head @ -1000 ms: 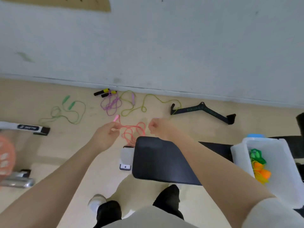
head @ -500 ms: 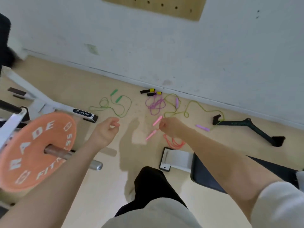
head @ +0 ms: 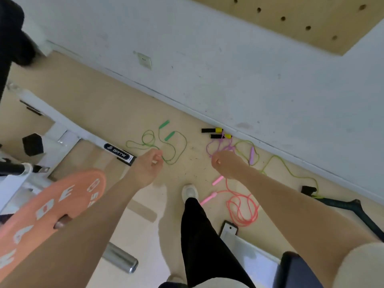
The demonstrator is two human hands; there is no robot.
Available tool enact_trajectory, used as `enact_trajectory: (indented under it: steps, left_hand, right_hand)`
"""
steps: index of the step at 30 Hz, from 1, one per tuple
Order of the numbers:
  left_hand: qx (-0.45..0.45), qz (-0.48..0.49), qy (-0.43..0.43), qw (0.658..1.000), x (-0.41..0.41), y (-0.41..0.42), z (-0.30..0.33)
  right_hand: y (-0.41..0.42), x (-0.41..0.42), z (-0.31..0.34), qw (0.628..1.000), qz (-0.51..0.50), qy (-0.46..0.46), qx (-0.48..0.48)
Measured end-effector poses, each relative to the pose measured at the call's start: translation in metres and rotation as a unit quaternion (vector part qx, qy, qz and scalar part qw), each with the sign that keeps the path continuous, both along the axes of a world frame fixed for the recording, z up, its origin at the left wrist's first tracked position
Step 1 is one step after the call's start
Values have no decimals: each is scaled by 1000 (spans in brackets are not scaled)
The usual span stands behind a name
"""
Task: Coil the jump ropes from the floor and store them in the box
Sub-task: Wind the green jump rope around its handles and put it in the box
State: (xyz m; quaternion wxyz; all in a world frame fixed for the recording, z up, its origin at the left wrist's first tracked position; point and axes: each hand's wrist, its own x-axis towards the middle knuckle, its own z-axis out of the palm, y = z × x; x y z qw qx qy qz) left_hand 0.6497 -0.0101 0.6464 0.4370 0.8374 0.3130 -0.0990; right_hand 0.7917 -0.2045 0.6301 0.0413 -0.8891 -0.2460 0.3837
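Several jump ropes lie on the tan floor near the wall. My left hand [head: 148, 167] hangs over the green rope [head: 176, 150], fingers loosely curled and holding nothing. My right hand [head: 226, 165] is curled into a fist just in front of the purple rope [head: 216, 146] with black and yellow handles; I see nothing in it. A yellow-green rope [head: 291, 171] with purple handles trails off to the right. The pink rope [head: 242, 206] lies in loose loops below my right forearm, its pink handles beside my shoe. The box is out of view.
An orange weight plate [head: 52, 204] on a barbell fills the lower left, with a white rack frame [head: 62, 125] behind it. A black bench [head: 295, 271] stands at the lower right and a black bar attachment [head: 342, 204] lies by the wall. My white shoe [head: 189, 192] is stepping forward.
The pink rope has left both hands and now lies on the floor. I have turned left and moved toward the wall, so the box has left view. Both hands now reach over the green and purple ropes.
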Motion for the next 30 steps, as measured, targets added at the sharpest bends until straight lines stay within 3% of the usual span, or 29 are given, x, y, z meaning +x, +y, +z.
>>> enact_trajectory:
  steps: [7,15,21,23,26,30]
  left_hand:
    - [-25,25,27,999,138,98,-91]
    - [31,-65,101,992,235,202,-312]
    - [237,-182,172,939,278,248,-495]
    - [257,-177,173,934,289,253,-545]
    - [262,-163,175,935,312,256,-610]
    - [291,-148,165,931,348,259,-673]
  right_hand:
    - [120,131,-84,1000,-21,0,-4]
    - [216,184,-302,998,47,8,-29]
    - [275,214,-473,996,56,-67,-26]
    - [291,223,-517,995,55,-73,-27]
    - [303,234,-580,986,146,-76,-15]
    - [306,249,-644,989,139,-59,2]
